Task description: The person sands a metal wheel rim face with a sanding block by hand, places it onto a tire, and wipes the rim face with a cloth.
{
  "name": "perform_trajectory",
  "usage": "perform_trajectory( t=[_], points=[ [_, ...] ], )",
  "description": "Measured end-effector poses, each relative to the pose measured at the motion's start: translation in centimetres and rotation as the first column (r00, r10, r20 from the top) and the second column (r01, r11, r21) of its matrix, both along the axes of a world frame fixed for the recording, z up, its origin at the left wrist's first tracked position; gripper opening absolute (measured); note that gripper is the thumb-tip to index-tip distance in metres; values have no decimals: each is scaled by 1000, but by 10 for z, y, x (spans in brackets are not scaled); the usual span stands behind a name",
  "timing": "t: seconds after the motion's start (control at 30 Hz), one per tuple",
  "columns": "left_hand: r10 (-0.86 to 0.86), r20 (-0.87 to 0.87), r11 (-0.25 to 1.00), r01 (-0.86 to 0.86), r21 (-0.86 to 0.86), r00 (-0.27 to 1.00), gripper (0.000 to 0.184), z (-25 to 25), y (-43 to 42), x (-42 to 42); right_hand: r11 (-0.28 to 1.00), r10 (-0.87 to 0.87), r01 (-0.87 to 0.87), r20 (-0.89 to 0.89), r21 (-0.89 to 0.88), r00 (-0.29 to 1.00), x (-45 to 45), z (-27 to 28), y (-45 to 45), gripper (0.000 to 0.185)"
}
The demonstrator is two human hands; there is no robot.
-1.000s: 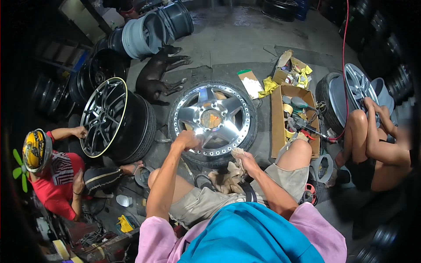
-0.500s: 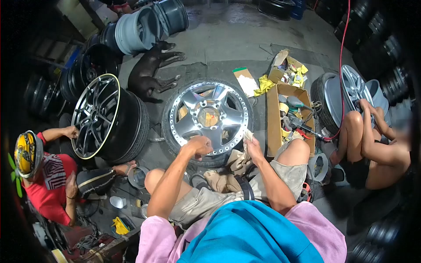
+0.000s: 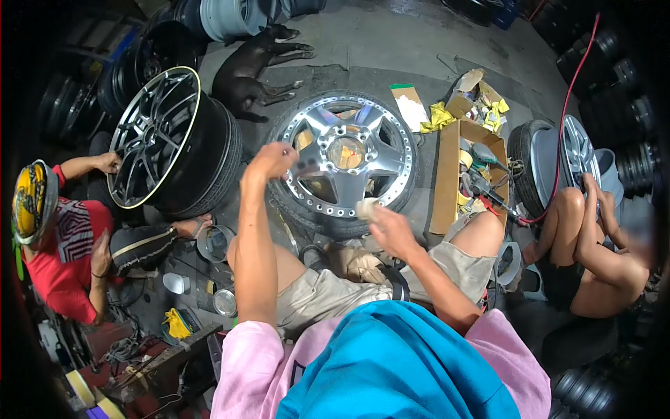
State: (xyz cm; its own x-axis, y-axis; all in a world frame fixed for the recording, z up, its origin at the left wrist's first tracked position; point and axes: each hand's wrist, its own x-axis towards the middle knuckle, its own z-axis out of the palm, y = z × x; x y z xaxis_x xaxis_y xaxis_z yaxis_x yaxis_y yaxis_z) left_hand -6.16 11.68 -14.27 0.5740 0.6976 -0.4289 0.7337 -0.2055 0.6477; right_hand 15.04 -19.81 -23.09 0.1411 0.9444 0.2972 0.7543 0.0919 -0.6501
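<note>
A polished alloy wheel rim (image 3: pixel 352 183) lies flat on a black tire (image 3: pixel 279 140) in front of me, with small holes around its lip. My left hand (image 3: pixel 272 162) is at the rim's left side, its fingers curled together; whatever they may hold is too small to make out. Between the fingers of my right hand (image 3: pixel 392 232) is a folded pale cloth (image 3: pixel 366 208), at the near edge of the rim. Crumpled tan fabric (image 3: pixel 352 264) sits between my legs, just this side of the tire.
To the right stands a cardboard box (image 3: pixel 447 181) of tools, with yellow scraps (image 3: pixel 438 117) beyond it. A black dog (image 3: pixel 241 77) lies behind the tire. One person (image 3: pixel 77 237) holds a dark wheel (image 3: pixel 150 140) at left; another (image 3: pixel 593 237) handles a wheel at right. A red hose (image 3: pixel 576 91) hangs nearby.
My left hand has moved up and left, from the rim's near edge to its left side. My right hand has moved left with the cloth, onto the near edge. The view has shifted.
</note>
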Motion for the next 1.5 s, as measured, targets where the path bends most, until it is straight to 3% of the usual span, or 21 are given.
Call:
perform_trajectory(
  t=[0.03,0.1,0.3,0.43,0.5,0.6,0.63,0.77,0.93,1.13,1.23,1.37,1.5],
  points=[
    [3,2,1000,-3,-1,1000,31,6,1,-6,1000,3,-3,2,-1,1000,-12,12,11,29],
    [108,202,992,-120,45,973,33,20,4,-21,933,205,-190,17,-305,979,-29,33,34,21],
    [198,161,975,-211,68,967,38,26,12,-58,897,304,-225,161,-382,939,-37,27,55,15],
    [173,146,979,-186,84,974,39,18,19,-53,904,332,-273,140,-330,933,-53,11,88,15],
    [174,143,979,-187,81,974,40,15,23,-49,931,329,-293,153,-220,932,-70,3,118,17],
    [122,174,986,-139,90,977,39,17,20,-41,917,314,-237,214,-322,925,-86,6,155,19],
    [122,186,986,-140,88,975,39,20,18,-40,933,300,-239,213,-271,930,-88,4,157,20],
    [140,214,983,-163,90,967,38,24,13,-54,921,348,-301,173,-247,921,-69,10,111,21],
    [187,153,971,-206,125,970,41,21,15,-75,849,384,-215,285,-482,878,-40,29,55,20],
    [106,187,975,-139,175,977,42,26,8,-46,907,400,-322,314,-272,861,-77,17,99,23],
    [45,202,985,-77,155,978,43,24,6,-39,902,408,-313,350,-297,843,-75,18,93,23],
    [119,226,988,-137,66,967,43,19,5,-61,890,411,-285,357,-356,839,-46,22,52,24],
    [146,134,971,-167,168,980,44,18,8,-72,884,404,-261,353,-387,844,-44,23,52,24]
  ],
)
